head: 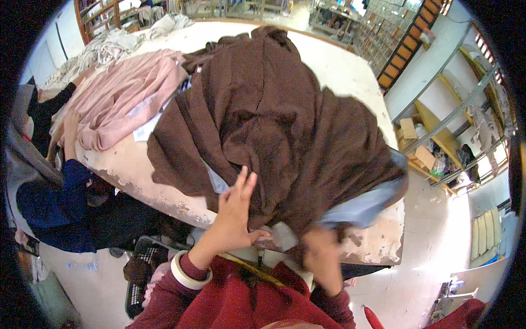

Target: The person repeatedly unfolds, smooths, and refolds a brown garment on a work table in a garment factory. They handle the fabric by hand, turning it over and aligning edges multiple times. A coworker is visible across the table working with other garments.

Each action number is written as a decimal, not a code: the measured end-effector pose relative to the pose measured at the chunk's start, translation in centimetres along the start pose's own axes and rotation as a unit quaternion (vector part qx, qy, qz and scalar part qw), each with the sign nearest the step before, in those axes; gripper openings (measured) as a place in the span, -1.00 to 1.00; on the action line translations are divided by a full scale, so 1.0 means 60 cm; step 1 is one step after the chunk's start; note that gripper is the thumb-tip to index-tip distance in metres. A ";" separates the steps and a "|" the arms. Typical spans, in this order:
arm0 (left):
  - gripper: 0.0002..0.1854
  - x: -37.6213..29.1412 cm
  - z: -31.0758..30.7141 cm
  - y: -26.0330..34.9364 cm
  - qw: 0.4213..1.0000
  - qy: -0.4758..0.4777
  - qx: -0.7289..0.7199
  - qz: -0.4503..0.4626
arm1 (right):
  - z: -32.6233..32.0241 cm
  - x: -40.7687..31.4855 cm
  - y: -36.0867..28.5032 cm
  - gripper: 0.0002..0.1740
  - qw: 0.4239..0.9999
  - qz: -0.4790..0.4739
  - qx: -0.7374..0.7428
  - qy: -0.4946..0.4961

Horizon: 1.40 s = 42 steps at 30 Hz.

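A large dark brown garment [263, 115] lies bunched across the worktable, with light blue fabric [357, 207] showing under its right edge. At its near edge is my left hand [234, 218], fingers spread and pointing away from me, with a roll of white tape around that wrist. Close to its thumb is a small pale grey piece [284, 236], blurred; what it is I cannot tell. My right hand [322, 255], blurred, is at the brown cloth near the table edge; its fingers are partly hidden, and whether it grips the cloth is unclear.
Pink garments [127, 94] lie on the table at the left, where a co-worker's hand [70, 123] touches them. Greyish cloth [111, 43] is heaped behind. The worn table edge [164, 201] runs before me. A black plastic basket [137, 283] stands below left; shelving [444, 135] is at right.
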<state>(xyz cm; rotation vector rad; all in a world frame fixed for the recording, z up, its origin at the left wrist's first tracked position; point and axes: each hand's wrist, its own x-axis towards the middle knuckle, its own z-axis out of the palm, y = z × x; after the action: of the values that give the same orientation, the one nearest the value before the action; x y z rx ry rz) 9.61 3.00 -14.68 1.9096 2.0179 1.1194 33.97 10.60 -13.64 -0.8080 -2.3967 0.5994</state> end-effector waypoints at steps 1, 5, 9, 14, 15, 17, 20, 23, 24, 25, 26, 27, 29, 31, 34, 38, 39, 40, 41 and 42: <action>0.24 0.006 -0.002 -0.004 0.998 -0.027 -0.032 0.050 | 0.012 -0.007 -0.024 -0.66 0.983 -0.092 0.102 -0.119; -0.30 -0.018 -0.065 -0.024 0.966 -0.186 -0.123 0.133 | 0.011 -0.024 -0.086 -0.71 0.934 -0.139 0.186 -0.272; -0.25 -0.196 -0.201 -0.040 0.959 0.105 -0.260 -0.049 | -0.062 -0.008 -0.066 -0.59 0.829 -0.171 0.398 -0.354; -0.32 -0.463 -0.304 -0.032 0.846 0.166 0.023 -0.507 | -0.121 0.014 -0.037 -0.75 0.936 -0.042 0.289 -0.195; -0.34 -0.490 -0.319 -0.028 0.827 0.131 0.048 -0.544 | -0.126 0.016 -0.034 -0.76 0.955 -0.014 0.253 -0.153; -0.36 -0.526 -0.357 -0.009 0.794 0.074 0.088 -0.597 | -0.132 0.021 -0.027 -0.77 0.946 0.050 0.285 -0.145; -0.40 -0.539 -0.421 0.031 0.767 0.014 0.134 -0.627 | -0.134 0.036 -0.012 -0.77 0.942 0.056 0.279 -0.180; -0.43 -0.512 -0.471 0.060 0.782 -0.026 0.166 -0.600 | -0.125 0.072 0.006 -0.77 0.924 0.065 0.263 -0.269; -0.44 -0.493 -0.481 0.062 0.801 -0.032 0.167 -0.574 | -0.117 0.090 0.013 -0.76 0.924 0.048 0.237 -0.296; -0.45 -0.466 -0.483 0.057 0.828 -0.032 0.149 -0.540 | -0.107 0.110 0.020 -0.74 0.922 0.019 0.216 -0.319; -0.46 -0.433 -0.479 0.048 0.856 -0.035 0.117 -0.502 | -0.096 0.133 0.028 -0.73 0.922 0.017 0.201 -0.331; -0.47 -0.391 -0.466 0.030 0.872 -0.035 0.084 -0.481 | -0.084 0.159 0.038 -0.72 0.921 0.004 0.191 -0.340; -0.41 -0.288 -0.420 -0.017 0.920 -0.053 -0.088 -0.378 | -0.048 0.209 0.058 -0.72 0.921 0.031 0.198 -0.333; -0.48 -0.167 -0.358 -0.065 0.955 -0.103 -0.177 -0.212 | -0.001 0.257 0.077 -0.74 0.934 0.052 0.233 -0.265; -0.65 0.034 -0.241 -0.132 0.974 -0.172 -0.145 -0.040 | 0.066 0.323 0.091 -0.74 0.961 -0.009 0.242 -0.135; -0.43 0.282 -0.088 -0.219 0.988 -0.129 0.081 -0.036 | 0.107 0.440 0.068 -0.77 0.983 -0.153 0.099 0.008; -0.35 0.325 -0.054 -0.240 0.982 -0.081 0.126 -0.114 | 0.111 0.474 0.061 -0.78 0.984 -0.172 0.038 0.032; -0.30 0.353 -0.028 -0.263 0.983 -0.022 0.147 -0.111 | 0.111 0.508 0.058 -0.79 0.970 -0.228 -0.010 0.089; -0.25 0.372 -0.003 -0.282 0.977 0.026 0.172 -0.125 | 0.112 0.545 0.058 -0.76 0.931 -0.303 -0.088 0.181; -0.20 0.388 0.014 -0.300 0.965 0.040 0.200 -0.164 | 0.113 0.581 0.064 -0.73 0.894 -0.337 -0.177 0.235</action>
<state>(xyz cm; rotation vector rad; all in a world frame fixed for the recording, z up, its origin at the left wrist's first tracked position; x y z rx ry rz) -8.52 26.07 -17.22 1.6045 2.6448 0.7615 7.82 34.46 -8.97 -0.1668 -2.1361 -0.2925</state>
